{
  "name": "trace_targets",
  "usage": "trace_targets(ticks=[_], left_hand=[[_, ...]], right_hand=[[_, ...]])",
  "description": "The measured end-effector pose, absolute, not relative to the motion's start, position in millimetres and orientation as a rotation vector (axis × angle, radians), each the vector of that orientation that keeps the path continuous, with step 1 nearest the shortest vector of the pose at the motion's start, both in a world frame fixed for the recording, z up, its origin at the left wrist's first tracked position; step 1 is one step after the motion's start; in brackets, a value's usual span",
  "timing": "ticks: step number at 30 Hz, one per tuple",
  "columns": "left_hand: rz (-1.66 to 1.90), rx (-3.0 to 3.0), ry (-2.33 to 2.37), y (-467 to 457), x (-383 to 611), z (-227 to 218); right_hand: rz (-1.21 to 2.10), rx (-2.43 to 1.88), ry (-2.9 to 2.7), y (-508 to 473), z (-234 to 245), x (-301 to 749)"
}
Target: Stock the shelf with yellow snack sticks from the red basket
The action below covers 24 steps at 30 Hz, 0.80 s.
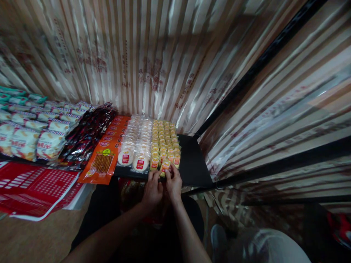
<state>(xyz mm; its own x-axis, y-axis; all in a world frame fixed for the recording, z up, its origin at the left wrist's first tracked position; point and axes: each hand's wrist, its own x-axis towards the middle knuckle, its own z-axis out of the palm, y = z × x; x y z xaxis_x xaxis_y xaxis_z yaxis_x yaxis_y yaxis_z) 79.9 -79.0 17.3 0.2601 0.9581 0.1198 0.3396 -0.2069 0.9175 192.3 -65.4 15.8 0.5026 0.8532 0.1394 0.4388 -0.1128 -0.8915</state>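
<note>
From where I stand, the work sits at the front edge of the black shelf (196, 157), where a small yellow-wrapped packet (165, 165) with a red label lies at the near end of a block of yellow packets (163, 135). The right hand (174, 182) has its fingertips on that front packet, from the shelf's right-hand side. The left hand (152, 190) is close beside it, fingers bent at the shelf's edge; whether it touches the packet I can't tell, nor whether either hand truly grips. The two hands are near each other with a narrow gap between.

To my eye the step in hand is squaring up or seating that front packet, which stands a little nearer the shelf's front than its neighbours. The next move seems to call for a light, level push toward the shelf's back, the left fingers guarding the edge, so the rows behind don't buckle.

Further left along the shelf come two rows of round white crackers (140, 162), orange snack bags (102, 165), dark glossy packets (89, 129) and pale bags (51, 143). A red basket (41, 190) is below the shelf's left part.
</note>
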Motion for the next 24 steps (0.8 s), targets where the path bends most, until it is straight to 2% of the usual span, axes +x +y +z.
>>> trace_targets(ticks=[13, 24], left_hand=[[0.781, 1.886, 1.224, -67, 80, 19], [0.726, 1.969, 1.225, -55, 81, 15]], right_hand=[[0.372, -1.683, -1.161, -59, 12, 183], [0.204, -1.809, -1.279, -59, 5, 183]])
